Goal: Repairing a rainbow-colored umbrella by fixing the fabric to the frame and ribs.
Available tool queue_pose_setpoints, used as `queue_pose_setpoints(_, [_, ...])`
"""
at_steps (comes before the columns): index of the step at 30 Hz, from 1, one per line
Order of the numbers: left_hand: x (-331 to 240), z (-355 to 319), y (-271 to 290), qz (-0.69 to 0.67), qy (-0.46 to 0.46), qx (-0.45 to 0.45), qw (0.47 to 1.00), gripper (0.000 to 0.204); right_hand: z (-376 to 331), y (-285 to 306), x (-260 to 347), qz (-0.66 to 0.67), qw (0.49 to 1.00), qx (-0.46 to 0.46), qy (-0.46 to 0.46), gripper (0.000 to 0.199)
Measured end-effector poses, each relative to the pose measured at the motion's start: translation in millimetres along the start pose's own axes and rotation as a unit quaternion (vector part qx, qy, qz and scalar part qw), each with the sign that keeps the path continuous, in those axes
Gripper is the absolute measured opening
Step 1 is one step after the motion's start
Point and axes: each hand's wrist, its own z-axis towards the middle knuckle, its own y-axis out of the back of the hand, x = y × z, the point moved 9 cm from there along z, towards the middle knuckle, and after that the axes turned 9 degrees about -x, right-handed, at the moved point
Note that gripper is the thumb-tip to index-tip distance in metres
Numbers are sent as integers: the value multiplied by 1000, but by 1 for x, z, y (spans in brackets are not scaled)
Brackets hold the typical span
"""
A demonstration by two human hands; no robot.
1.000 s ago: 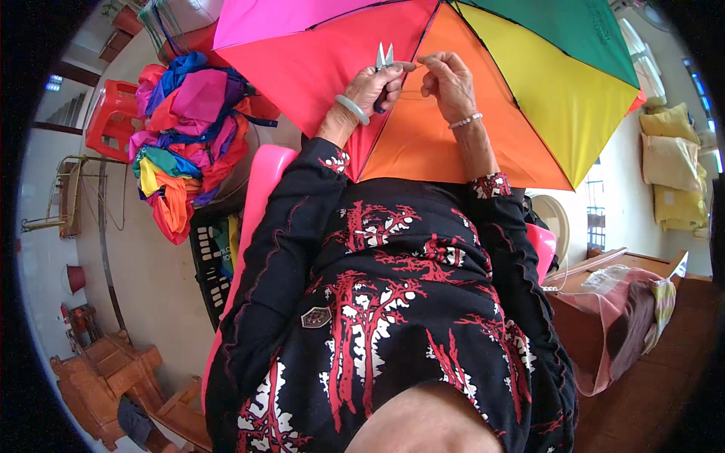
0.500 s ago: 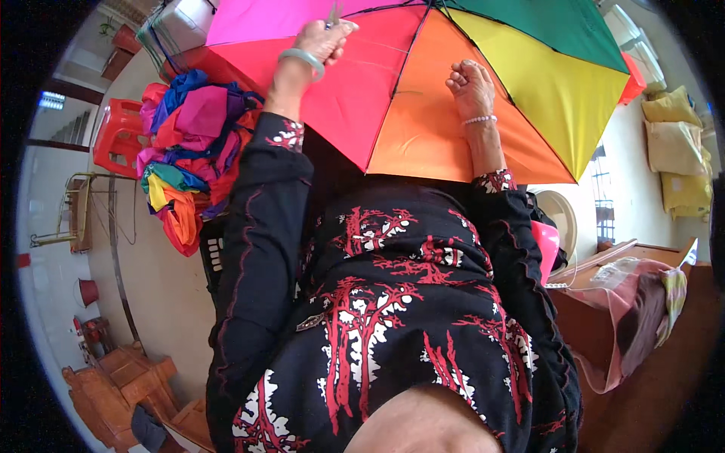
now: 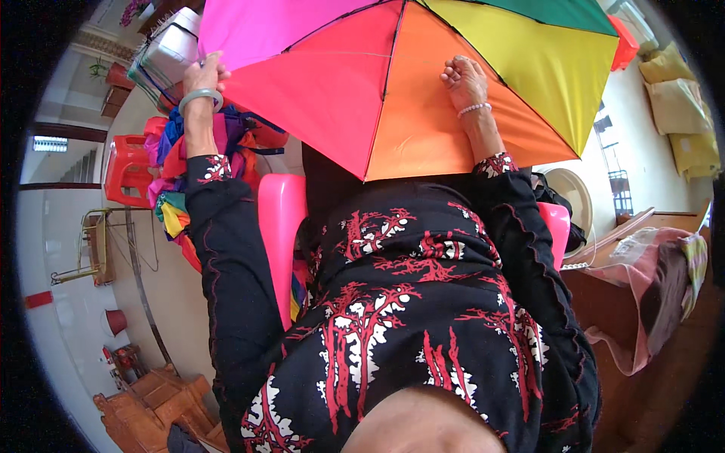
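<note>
A multicoloured umbrella (image 3: 427, 121) lies spread out in front of me, with its black ribs showing on the panels. My left hand (image 3: 204, 73) is at the left corner of the umbrella, by the pink and red panels, its fingers closed. What they hold is hidden. Over the orange panel, my right hand (image 3: 464, 79) is raised with curled fingers pressed together; I cannot make out what is in them. A thin pale thread (image 3: 340, 52) stretches across the red panel between the hands; its ends are too fine to follow.
Colourful folded cloth (image 3: 174, 215) is heaped to the left, beside a red plastic stool (image 3: 127, 172). Pink chair arms (image 3: 281, 226) flank me. A white box (image 3: 175, 38) stands at the far left, a cream basin (image 3: 568, 198) at the right, and yellow cushions (image 3: 672, 113) beyond it.
My left hand has moved left and towards me, from above the red panel to the umbrella's corner. The metal tool seen in it earlier no longer shows. My right hand stays over the orange panel.
</note>
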Motion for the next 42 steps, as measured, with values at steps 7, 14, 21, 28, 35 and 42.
queue_pose_setpoints(7, [-42,-22,27,243,-222,-202,923,35,3,0,-6,2,1000,4,-12,10])
queue_pose_setpoints(14, [-65,-100,-62,-44,-166,5,985,29,-2,-1,-4,-37,999,25,-21,10])
queue_pose_setpoints(21, [-57,-230,-152,57,-399,360,842,17,-15,-9,-13,-99,993,51,-39,15])
queue_pose_setpoints(28, [-41,-246,-161,177,-360,395,827,19,-12,-5,-21,-100,991,64,-67,11])
queue_pose_setpoints(35, [-38,-252,-168,185,-356,412,818,21,-12,-4,-28,-121,988,46,-88,10])
queue_pose_setpoints(42, [-52,-279,-167,2,-384,432,816,26,-10,-2,-32,-124,986,73,-85,11])
